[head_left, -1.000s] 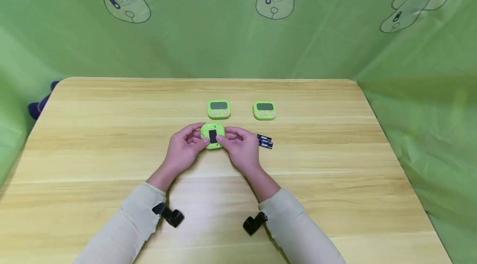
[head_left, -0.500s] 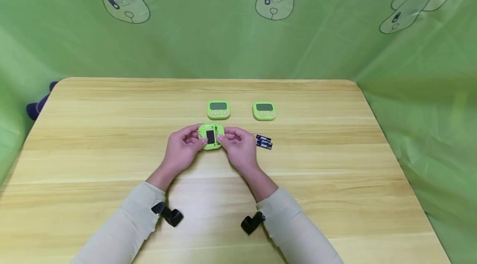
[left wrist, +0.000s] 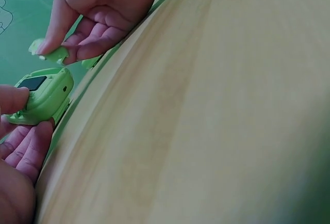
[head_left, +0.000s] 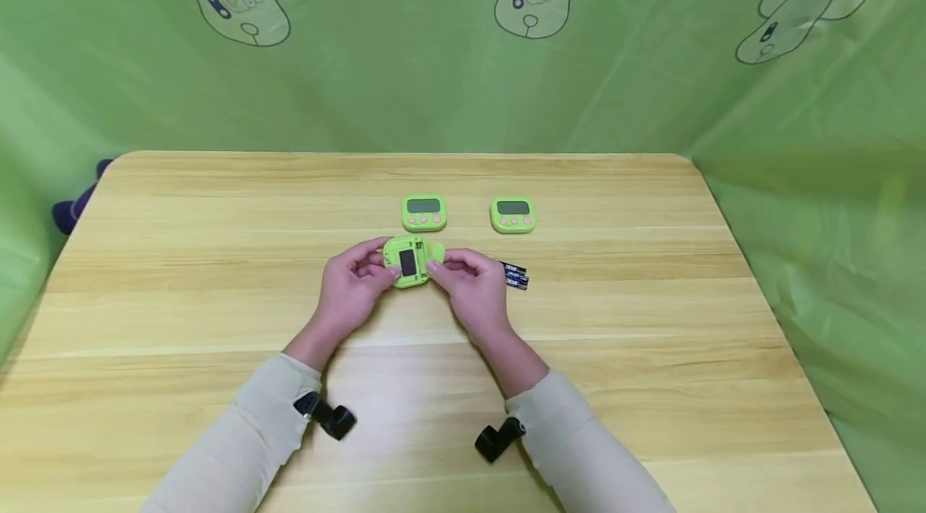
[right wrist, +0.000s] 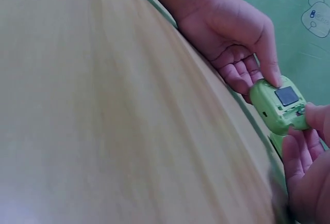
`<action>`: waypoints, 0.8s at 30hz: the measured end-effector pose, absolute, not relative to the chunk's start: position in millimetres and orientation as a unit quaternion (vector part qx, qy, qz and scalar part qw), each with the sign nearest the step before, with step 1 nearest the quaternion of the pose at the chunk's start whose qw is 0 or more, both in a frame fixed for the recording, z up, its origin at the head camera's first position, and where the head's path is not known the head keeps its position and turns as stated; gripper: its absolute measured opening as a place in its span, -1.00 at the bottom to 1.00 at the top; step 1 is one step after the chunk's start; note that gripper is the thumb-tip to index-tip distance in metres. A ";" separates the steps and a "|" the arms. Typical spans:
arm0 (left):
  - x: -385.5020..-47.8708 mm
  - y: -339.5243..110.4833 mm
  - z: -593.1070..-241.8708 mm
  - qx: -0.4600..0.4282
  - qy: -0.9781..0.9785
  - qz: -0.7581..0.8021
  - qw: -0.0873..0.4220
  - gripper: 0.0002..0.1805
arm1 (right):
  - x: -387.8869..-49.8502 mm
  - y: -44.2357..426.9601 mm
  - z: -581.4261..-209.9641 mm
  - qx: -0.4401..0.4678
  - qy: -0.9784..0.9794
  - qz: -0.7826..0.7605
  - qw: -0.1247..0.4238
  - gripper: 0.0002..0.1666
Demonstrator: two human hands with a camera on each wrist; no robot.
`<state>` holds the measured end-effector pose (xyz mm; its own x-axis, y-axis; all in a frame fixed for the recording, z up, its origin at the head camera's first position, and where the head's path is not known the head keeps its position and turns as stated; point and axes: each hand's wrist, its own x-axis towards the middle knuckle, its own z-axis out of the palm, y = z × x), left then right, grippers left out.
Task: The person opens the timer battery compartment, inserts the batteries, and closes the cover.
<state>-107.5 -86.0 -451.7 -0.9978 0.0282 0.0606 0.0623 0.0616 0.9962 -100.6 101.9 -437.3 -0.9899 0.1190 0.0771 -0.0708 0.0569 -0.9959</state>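
My left hand (head_left: 349, 285) grips a green digital timer (head_left: 397, 255) by its side, back face up, thumb near a dark rectangle on it. In the right wrist view, an uncovered battery slot with metal contacts shows along the edge of the timer (right wrist: 270, 100). My right hand (head_left: 475, 293) pinches a small green battery cover (head_left: 437, 248) between thumb and fingers. Seen from the left wrist, the cover (left wrist: 55, 55) is apart from the timer, just above it. Several dark AAA-looking batteries (head_left: 516, 275) lie on the table beside the right hand, partly hidden by it.
Two more green timers, a left one (head_left: 424, 213) and a right one (head_left: 513, 215), lie screen up beyond the hands. The wooden table (head_left: 622, 312) reaches to green curtains (head_left: 405, 87) at the back and sides. A purple object (head_left: 67, 214) shows past the left edge.
The battery cover has come away from the timer's back, and the right hand has moved slightly right with it. The left hand and timer have shifted slightly left.
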 end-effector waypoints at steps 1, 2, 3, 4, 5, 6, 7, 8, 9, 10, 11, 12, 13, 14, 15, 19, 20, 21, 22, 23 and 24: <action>-107.5 -85.9 -451.7 -0.032 -0.728 -0.685 0.012 -0.51 | -99.2 103.8 -435.5 -0.017 -0.724 0.687 0.064 -0.83; -107.6 -85.9 -451.9 -0.032 -0.728 -0.685 0.012 -0.50 | -97.8 105.9 -434.1 -0.017 -0.725 0.686 0.058 -0.83; -107.5 -85.9 -451.8 -0.031 -0.727 -0.686 0.012 -0.50 | -96.5 108.1 -432.7 -0.018 -0.728 0.683 0.052 -0.83; -107.4 -85.9 -451.8 -0.032 -0.726 -0.687 0.012 -0.49 | -95.0 110.3 -430.9 -0.020 -0.731 0.680 0.046 -0.81; -107.1 -85.9 -451.7 -0.032 -0.725 -0.688 0.012 -0.49 | -93.7 113.0 -429.5 -0.021 -0.735 0.677 0.041 -0.80; -107.1 -85.9 -451.7 -0.032 -0.725 -0.688 0.011 -0.49 | -92.4 115.8 -427.9 -0.022 -0.737 0.674 0.036 -0.79; -107.2 -85.7 -451.6 -0.033 -0.725 -0.688 0.010 -0.49 | -91.1 118.9 -426.1 -0.024 -0.739 0.672 0.032 -0.77; -107.2 -85.6 -451.6 -0.032 -0.725 -0.688 0.009 -0.49 | -90.0 122.2 -424.2 -0.026 -0.741 0.671 0.028 -0.74; -107.1 -85.3 -451.3 -0.033 -0.724 -0.689 0.008 -0.50 | -88.9 125.5 -422.0 -0.031 -0.740 0.672 0.024 -0.71; -107.2 -85.2 -451.4 -0.033 -0.724 -0.689 0.008 -0.50 | -88.1 129.1 -419.8 -0.035 -0.738 0.673 0.020 -0.67; -107.3 -85.1 -451.6 -0.033 -0.724 -0.688 0.007 -0.51 | -87.7 133.2 -417.9 -0.038 -0.737 0.674 0.020 -0.65; -107.4 -85.0 -451.6 -0.034 -0.725 -0.688 0.006 -0.51 | -87.2 137.3 -415.8 -0.043 -0.736 0.676 0.019 -0.62; -107.4 -84.9 -451.7 -0.035 -0.725 -0.688 0.007 -0.52 | -86.9 141.6 -413.8 -0.047 -0.733 0.678 0.018 -0.60; -107.4 -84.8 -452.0 -0.036 -0.726 -0.687 0.007 -0.52 | -87.0 146.4 -412.3 -0.050 -0.732 0.679 0.019 -0.58; -107.4 -84.8 -452.3 -0.037 -0.726 -0.686 0.008 -0.53 | -87.1 151.4 -410.8 -0.052 -0.730 0.681 0.019 -0.57; -107.2 -84.7 -452.6 -0.039 -0.727 -0.686 0.008 -0.53 | -88.6 174.7 -408.9 -0.060 -0.739 0.671 0.025 -0.56; -107.2 -84.7 -452.6 -0.039 -0.726 -0.686 0.007 -0.52 | -89.0 181.0 -409.4 -0.064 -0.744 0.664 0.026 -0.56; -107.2 -84.8 -452.6 -0.040 -0.726 -0.687 0.007 -0.52 | -89.3 187.2 -409.7 -0.070 -0.749 0.659 0.027 -0.55; -107.1 -84.8 -452.4 -0.040 -0.726 -0.687 0.006 -0.52 | -89.5 193.3 -410.2 -0.075 -0.755 0.651 0.027 -0.54; -107.1 -84.9 -452.4 -0.040 -0.726 -0.687 0.005 -0.52 | -89.8 199.3 -411.3 -0.083 -0.759 0.645 0.027 -0.54; -107.1 -85.0 -452.4 -0.041 -0.726 -0.686 0.005 -0.52 | -90.0 205.1 -412.2 -0.088 -0.764 0.638 0.029 -0.53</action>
